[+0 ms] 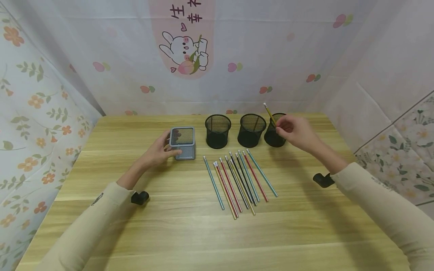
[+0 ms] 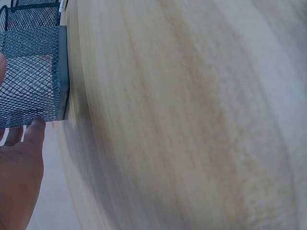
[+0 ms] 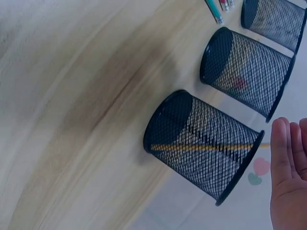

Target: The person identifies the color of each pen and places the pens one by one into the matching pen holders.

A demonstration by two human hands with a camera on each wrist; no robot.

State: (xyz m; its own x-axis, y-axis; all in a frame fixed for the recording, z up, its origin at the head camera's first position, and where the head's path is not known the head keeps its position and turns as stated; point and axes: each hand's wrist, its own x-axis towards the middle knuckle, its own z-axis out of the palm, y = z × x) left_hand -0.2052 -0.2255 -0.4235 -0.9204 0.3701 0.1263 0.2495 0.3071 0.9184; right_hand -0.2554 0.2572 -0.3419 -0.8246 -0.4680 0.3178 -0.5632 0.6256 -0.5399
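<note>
The yellow pencil (image 1: 269, 114) slants inside the rightmost black mesh cup (image 1: 274, 140), its white eraser end up above the rim and leaning left; through the mesh, in the right wrist view, its shaft reaches down to the cup's base. The right hand (image 1: 298, 132) pinches the pencil between thumb and fingertips, just over the cup's rim. In the right wrist view the fingertips are partly cut off at the edge, so whether they also touch the rim is hard to tell.

Just left of that cup stand the middle black mesh cup (image 1: 249, 138) and the left black mesh cup (image 1: 217, 140), both upright, the three in a row. Left of the row is a grey square mesh holder (image 1: 188, 152), also upright. The left hand (image 1: 156, 151) grips it, thumb across the near side and fingers wrapped behind the left side.

In front of the cups, loose pencils (image 1: 231, 184) in teal, gold, red and black lie roughly side by side, eraser ends toward the cups. Everything rests on a wooden table (image 1: 162, 241). Behind it hangs a pale curtain (image 1: 129, 49) with a rabbit print (image 1: 179, 49). Both forearms wear cream sleeves (image 1: 376, 203).
</note>
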